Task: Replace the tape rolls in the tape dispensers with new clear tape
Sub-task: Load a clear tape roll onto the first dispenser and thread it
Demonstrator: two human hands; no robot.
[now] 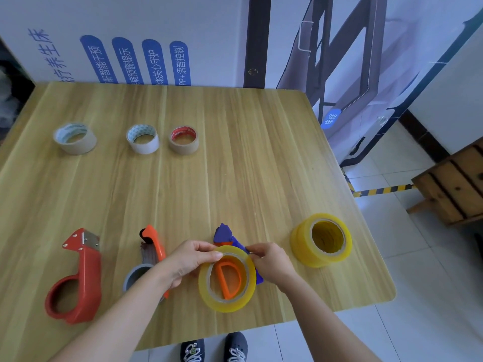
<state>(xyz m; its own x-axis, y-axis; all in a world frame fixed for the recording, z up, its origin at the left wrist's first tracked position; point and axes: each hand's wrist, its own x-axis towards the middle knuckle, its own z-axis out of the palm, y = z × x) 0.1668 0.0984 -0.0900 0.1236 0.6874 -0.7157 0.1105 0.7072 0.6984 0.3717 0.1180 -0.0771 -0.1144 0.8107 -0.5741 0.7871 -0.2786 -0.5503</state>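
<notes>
2 hands hold 1 yellow clear tape roll [235, 307] near the front edge of the wooden table [235, 165]; the left hand [187, 262] pinches its top rim, finger and thumb together; the right hand [271, 262] pinches its right side; the roll sits around the orange hub [230, 280] of the blue tape dispenser [222, 232]; a stack of yellow tape [300, 244] stands just right; a red dispenser [86, 270] and an orange dispenser [156, 244] lie left; 3 small tape rolls [143, 145] sit far back.
</notes>
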